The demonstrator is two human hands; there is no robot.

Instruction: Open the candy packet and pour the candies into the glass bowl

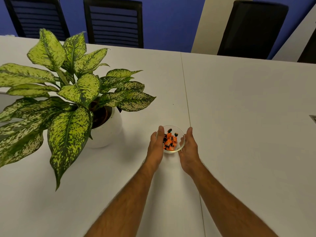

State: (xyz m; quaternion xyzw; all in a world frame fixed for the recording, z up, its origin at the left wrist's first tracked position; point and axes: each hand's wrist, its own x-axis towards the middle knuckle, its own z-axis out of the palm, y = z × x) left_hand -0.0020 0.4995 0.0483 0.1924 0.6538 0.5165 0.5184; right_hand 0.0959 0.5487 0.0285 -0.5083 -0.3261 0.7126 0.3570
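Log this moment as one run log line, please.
stage: candies in bowl | left hand: cupping bowl side | right hand: cupping other side | packet: not in view | bowl: beside plant

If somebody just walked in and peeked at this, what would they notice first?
Probably the big speckled green plant in its round white pot, filling the left side of the white table. Next, the small glass bowl of bright orange candies near the middle, with the left hand and right hand cupped on either side of it. Dark chairs stand behind, against a blue wall.
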